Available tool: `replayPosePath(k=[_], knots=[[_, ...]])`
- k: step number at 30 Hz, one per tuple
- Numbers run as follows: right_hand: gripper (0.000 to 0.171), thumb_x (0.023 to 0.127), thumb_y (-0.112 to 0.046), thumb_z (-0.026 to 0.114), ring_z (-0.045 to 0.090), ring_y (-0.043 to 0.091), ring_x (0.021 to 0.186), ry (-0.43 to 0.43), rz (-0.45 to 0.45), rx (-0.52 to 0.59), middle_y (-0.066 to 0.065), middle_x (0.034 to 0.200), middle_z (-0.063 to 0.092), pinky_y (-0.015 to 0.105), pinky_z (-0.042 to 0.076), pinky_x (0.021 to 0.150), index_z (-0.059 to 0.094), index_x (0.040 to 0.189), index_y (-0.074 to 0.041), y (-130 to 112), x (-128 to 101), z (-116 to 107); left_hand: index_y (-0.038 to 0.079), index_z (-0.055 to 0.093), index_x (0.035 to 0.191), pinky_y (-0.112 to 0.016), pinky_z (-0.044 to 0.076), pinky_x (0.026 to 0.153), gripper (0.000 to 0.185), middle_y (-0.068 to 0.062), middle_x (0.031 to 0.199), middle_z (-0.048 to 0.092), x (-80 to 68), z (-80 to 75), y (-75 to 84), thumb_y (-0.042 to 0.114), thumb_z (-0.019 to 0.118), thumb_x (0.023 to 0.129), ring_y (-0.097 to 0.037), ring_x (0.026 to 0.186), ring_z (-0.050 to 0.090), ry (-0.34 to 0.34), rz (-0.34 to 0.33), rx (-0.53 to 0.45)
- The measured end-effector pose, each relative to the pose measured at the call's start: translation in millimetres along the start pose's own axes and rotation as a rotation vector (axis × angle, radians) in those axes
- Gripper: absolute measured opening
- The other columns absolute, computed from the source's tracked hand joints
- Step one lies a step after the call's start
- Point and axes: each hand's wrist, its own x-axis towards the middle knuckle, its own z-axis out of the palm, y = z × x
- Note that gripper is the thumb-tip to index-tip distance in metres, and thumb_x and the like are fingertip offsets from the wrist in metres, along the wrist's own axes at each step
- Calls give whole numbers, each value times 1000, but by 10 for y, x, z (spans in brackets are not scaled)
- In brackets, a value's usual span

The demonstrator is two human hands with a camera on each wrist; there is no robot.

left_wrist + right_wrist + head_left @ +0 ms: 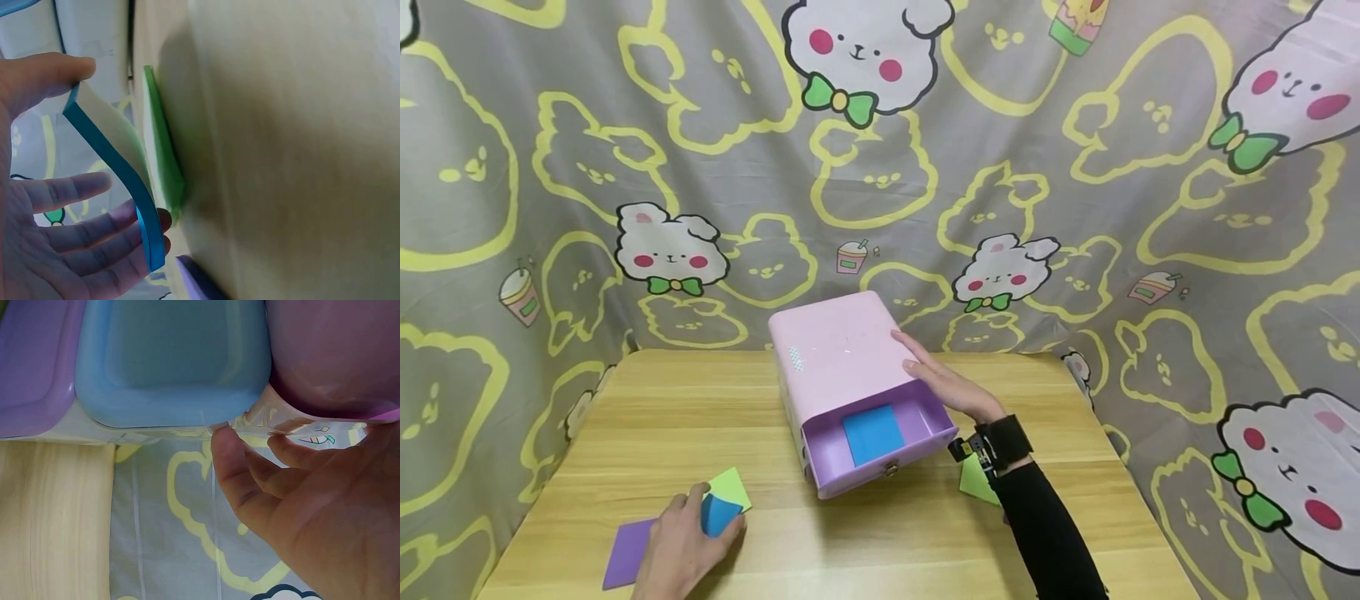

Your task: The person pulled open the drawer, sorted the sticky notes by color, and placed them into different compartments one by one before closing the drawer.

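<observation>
A person sits at a wooden tabletop [865, 542] backed by a grey cartoon-bunny curtain [1075, 167]. At the centre stands a pink drawer box [842, 358], tilted slightly, its purple drawer [880, 446] pulled open toward 6 o'clock with a blue card [872, 433] lying inside.

The left hand [681, 546], at 7 o'clock from the box, has its fingers [75, 187] and thumb curled around a second blue card [718, 515], which bends in the grip and lifts off the tabletop. A light green card [732, 486] lies just beyond it at 1 o'clock, and a purple card [628, 550] lies flat at 9 o'clock, partly under the hand.

The right hand [943, 379], in a black sleeve with a wrist strap, rests on the box's right side at 3 o'clock, fingers straight and relaxed against the top and wall, gripping nothing. Another green card [977, 482] lies under that forearm.

Risks, as a judgement: the bent blue card may spring out of the pinch or crease, since it is held only at its edges. The box, steadied only by flat fingers, could tip or slide if pushed.
</observation>
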Motion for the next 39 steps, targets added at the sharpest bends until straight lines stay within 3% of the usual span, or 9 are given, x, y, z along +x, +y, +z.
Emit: replayPosePath(k=[7,12,25,33,39], knots=[[56,108,-46,35,-1,21,162,0,1,10,-15,172,3,65,6,128,12,159,-49,7,1,4,-5,50,136,-48,60,67,85,-32,112,63,-24,-94,65,54,78,81,-37,88,67,9,-6,-46],[56,108,-46,36,-1,21,162,3,-1,8,-15,172,2,64,5,128,12,159,-49,25,1,0,0,54,135,-43,59,64,81,-30,112,65,-53,-168,132,54,80,80,-37,88,67,72,11,-100],[56,108,-46,36,-1,20,162,6,2,7,-16,172,3,65,6,128,12,159,-49,8,2,0,4,61,126,-55,60,64,70,-25,108,70,-46,-363,370,40,89,73,-42,89,70,336,158,-200],[55,108,-47,36,-1,20,162,9,11,18,-17,172,3,65,5,128,13,158,-51,20,2,3,5,63,125,-57,60,61,70,-24,111,71,-34,-509,477,36,92,69,-43,89,70,412,243,-241],[56,108,-48,36,-1,20,162,3,9,9,-17,172,3,65,5,128,12,157,-52,10,7,3,4,65,123,-52,61,61,70,-20,109,72,-2,-572,531,34,93,66,-38,88,71,454,285,-241]])
